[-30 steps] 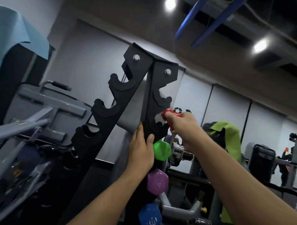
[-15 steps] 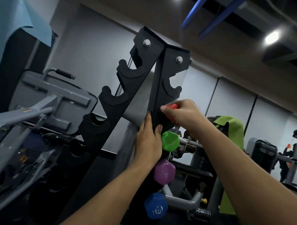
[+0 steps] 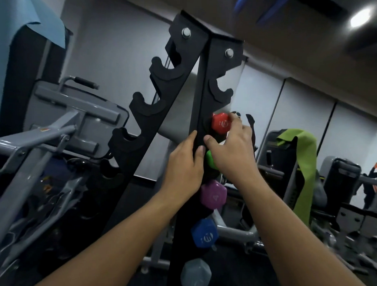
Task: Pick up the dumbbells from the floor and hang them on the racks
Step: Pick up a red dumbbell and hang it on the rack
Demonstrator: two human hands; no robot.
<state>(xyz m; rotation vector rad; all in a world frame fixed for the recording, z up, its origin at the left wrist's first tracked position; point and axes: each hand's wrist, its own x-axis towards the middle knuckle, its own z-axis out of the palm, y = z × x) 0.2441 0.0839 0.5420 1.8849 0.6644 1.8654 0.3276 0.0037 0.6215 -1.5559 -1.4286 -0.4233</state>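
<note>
A black A-frame dumbbell rack [image 3: 203, 96] fills the centre. On its right post sit a red dumbbell [image 3: 220, 122], a green one [image 3: 209, 162] partly hidden, a purple one [image 3: 213, 194], a blue one [image 3: 204, 233] and a grey one [image 3: 195, 274]. My right hand [image 3: 232, 153] rests beside the red dumbbell, fingertips touching its right side, thumb apart and pointing left. My left hand [image 3: 185, 164] presses flat against the rack's right post, below the red dumbbell. One cradle [image 3: 220, 91] above the red dumbbell holds nothing.
The rack's left post [image 3: 146, 111] has several bare cradles. Grey exercise machines [image 3: 62, 125] stand close at left. More machines with a green towel [image 3: 302, 159] stand at right. A blue mat [image 3: 23, 17] hangs at upper left.
My right hand has set the red dumbbell into a cradle above the green one and loosened its grip. The view has tilted down, showing the blue and grey dumbbells lower on the post.
</note>
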